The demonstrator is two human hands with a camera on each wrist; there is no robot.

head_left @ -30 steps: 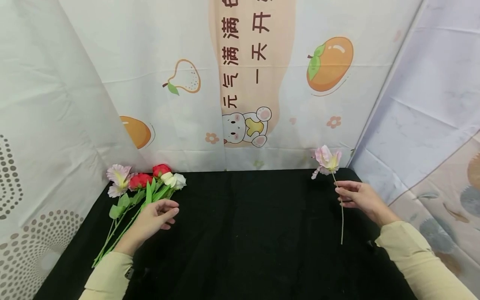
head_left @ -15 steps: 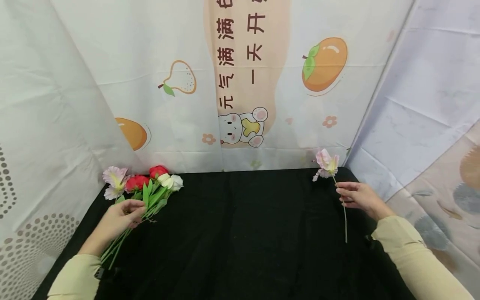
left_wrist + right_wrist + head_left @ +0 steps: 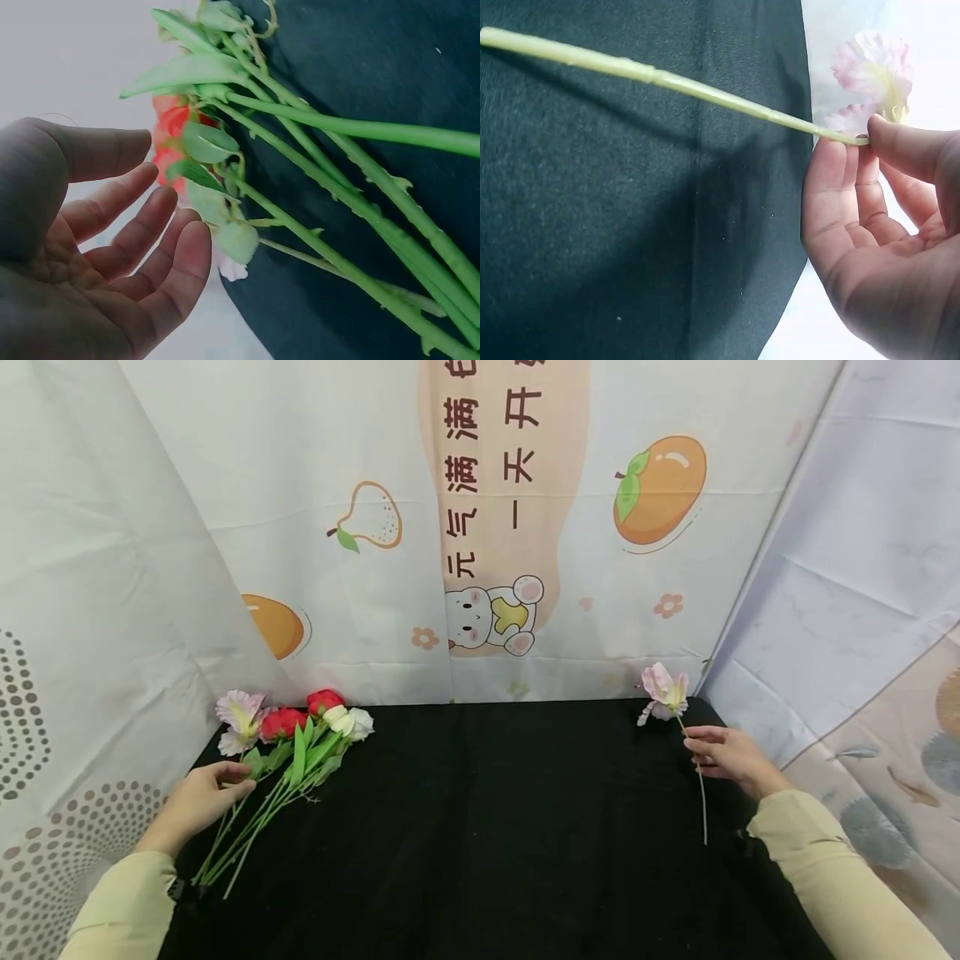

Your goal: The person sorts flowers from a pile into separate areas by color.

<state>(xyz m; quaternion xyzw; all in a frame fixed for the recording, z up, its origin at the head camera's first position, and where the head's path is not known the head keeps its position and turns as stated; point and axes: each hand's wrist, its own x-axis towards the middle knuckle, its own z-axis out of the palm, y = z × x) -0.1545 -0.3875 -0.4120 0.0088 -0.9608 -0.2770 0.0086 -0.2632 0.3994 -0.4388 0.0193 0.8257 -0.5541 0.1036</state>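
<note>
At the right of the head view my right hand [image 3: 738, 762] pinches the thin stem of a pink artificial flower [image 3: 663, 692] between thumb and fingers. In the right wrist view the bare stem [image 3: 705, 91] runs out to the left from the fingertips. On the left my left hand [image 3: 197, 803] holds nothing; its fingers [image 3: 154, 266] are relaxed, close beside the leaves. Around it lie a red rose [image 3: 282, 724], a second red rose [image 3: 325, 700], white flowers [image 3: 350, 723] and another pink flower [image 3: 240, 720], their green stems [image 3: 251, 843] crossing toward the front.
A black cloth [image 3: 480, 843] covers the table. White printed curtains [image 3: 360, 610] hang along its back edge, with a left curtain [image 3: 97, 568] and a right curtain [image 3: 840, 610] close at the sides.
My left hand has moved left across the lying flowers, from their right side to the left of the stems. My right hand keeps its pinch on the pink flower, which has shifted slightly right.
</note>
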